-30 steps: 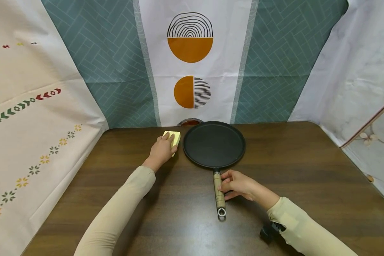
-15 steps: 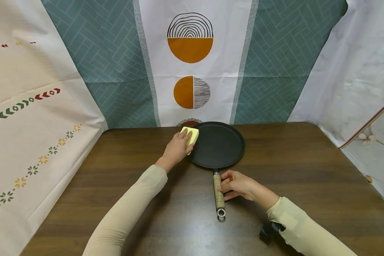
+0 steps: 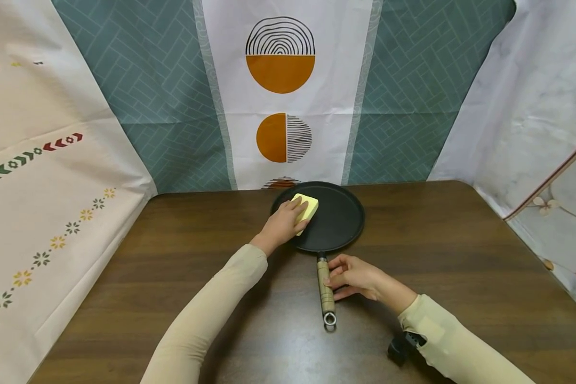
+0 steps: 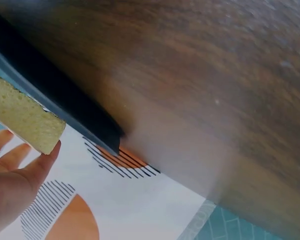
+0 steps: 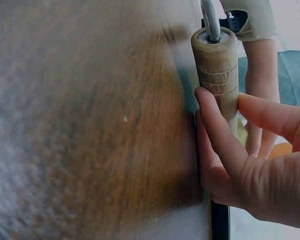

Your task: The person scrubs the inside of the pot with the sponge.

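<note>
A round black flat pan lies at the back middle, its light wooden handle toward me with a metal ring at the end. My left hand grips a pale yellow sponge from above, over the pan's left half. In the left wrist view, the porous side of the sponge shows just past the pan's dark rim, thumb and fingers along its edges. My right hand pinches the handle from the right; the right wrist view has thumb and fingers on either side of the wood.
Everything rests on a dark brown wooden table. A patterned cloth hangs directly behind the table's back edge, with pale cloths at left and right. A small black device is strapped at my right wrist.
My left hand has carried the sponge rightward from the table beside the pan to over the pan's left half. The right hand keeps its hold on the handle. The head view has shifted slightly.
</note>
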Motion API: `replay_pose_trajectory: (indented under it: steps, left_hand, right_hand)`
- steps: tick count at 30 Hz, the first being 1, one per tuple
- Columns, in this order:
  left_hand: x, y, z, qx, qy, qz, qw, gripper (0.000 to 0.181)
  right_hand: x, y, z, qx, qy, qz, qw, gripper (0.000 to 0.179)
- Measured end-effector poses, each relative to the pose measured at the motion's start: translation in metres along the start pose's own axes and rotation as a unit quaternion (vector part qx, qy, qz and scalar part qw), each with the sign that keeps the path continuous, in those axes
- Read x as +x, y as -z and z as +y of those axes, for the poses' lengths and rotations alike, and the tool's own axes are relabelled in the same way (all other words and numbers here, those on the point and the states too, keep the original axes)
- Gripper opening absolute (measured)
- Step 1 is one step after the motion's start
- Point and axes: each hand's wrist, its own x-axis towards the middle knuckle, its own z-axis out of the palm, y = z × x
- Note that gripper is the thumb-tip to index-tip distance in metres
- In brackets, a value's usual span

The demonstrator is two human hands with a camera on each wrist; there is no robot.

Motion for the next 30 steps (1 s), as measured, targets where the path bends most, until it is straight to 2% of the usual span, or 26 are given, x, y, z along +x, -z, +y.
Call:
replay_pose_trajectory:
  steps: [12,16,27,30]
  left_hand:
    - [0.003,-0.015,-0.006,0.02,-0.021,-0.037,0.9989,0.055]
    - [0.002,-0.017,-0.006,0.025,-0.032,-0.041,0.9983,0.052]
    - [-0.002,-0.009,-0.002,0.017,-0.11,-0.071,0.9912,0.049]
    - [-0.004,-0.008,-0.001,0.007,-0.123,-0.077,0.9895,0.048]
  right_hand:
    - [0.0,-0.003,0.0,-0.001,-0.003,-0.003,1.0,0.049]
    - [0.0,-0.005,0.0,-0.001,0.0,-0.005,1.0,0.048]
    - [0.0,-0.002,-0.002,0.0,0.007,-0.008,0.9999,0.046]
    - [-0.001,-0.003,-0.002,-0.001,0.009,-0.01,0.9999,0.046]
